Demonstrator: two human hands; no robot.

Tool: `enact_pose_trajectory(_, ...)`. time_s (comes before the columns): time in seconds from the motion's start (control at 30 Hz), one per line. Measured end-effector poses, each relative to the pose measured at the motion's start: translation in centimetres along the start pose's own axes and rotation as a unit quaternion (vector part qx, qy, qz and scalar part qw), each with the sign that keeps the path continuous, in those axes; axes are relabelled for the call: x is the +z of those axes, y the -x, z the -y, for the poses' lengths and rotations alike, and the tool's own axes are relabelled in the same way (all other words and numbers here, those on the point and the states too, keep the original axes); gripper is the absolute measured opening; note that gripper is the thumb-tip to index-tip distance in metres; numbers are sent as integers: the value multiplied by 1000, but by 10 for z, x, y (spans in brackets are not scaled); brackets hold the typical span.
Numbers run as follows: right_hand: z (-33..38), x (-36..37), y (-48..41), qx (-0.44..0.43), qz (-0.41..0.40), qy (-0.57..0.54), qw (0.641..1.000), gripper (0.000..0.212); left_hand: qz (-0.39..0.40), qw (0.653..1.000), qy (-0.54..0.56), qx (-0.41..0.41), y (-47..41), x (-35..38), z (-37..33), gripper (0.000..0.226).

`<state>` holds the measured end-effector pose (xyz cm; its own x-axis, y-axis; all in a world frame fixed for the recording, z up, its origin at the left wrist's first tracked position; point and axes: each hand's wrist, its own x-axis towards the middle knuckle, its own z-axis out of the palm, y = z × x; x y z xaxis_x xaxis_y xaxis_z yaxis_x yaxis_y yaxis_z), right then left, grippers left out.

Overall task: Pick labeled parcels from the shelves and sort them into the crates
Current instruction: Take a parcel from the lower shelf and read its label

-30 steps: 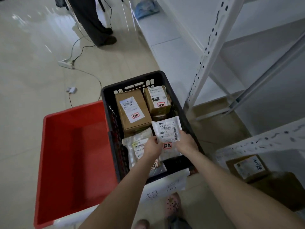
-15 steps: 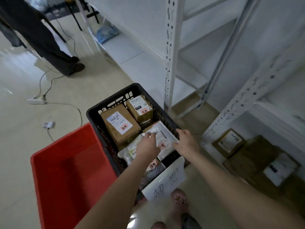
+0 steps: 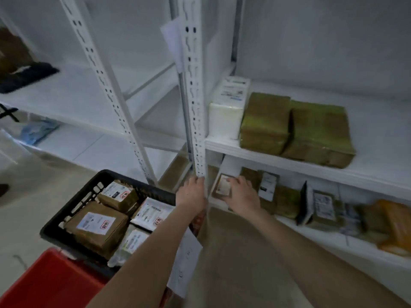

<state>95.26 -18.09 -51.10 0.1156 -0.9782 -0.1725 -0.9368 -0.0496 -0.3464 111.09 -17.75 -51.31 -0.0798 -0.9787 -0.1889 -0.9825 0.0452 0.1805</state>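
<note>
Parcels (image 3: 95, 225) sat in the crate (image 3: 73, 203); many waited on shelves (image 3: 289, 162). Right grip (image 3: 242, 196) clasped a box (image 3: 222, 187); left grip (image 3: 191, 193) was unclear.

Brown labeled parcel (image 3: 222, 186) on bottom shelf (image 3: 322, 238); black crate (image 3: 73, 201) part-full.

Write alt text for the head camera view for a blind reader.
A person's right hand grips a small brown labeled parcel on the low shelf; the left hand is at the foot of the white upright. Lower left, a black crate holds labeled parcels beside a red crate.
</note>
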Motion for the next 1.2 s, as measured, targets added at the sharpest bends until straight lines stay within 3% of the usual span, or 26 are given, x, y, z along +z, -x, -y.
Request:
enact_pose_trajectory(0.33,-128,-98,63,66,-77,-11,995,50,-59,993,-18,96,4,-29,-173,63)
enact_pose_trajectory(0.6,-238,-160,96,101,-146,-52,983,49,-122,984,14,133,13,-32,-302,44)
enact_pose_trajectory(0.87,-260,-185,59,79,-124,-58,987,59,-172,978,82,86,-24,-54,-332,41)
enact_pose_trajectory(1.2,-306,-203,-4,78,-42,-17,996,41,-87,989,105,49,-126,-63,-335,44)
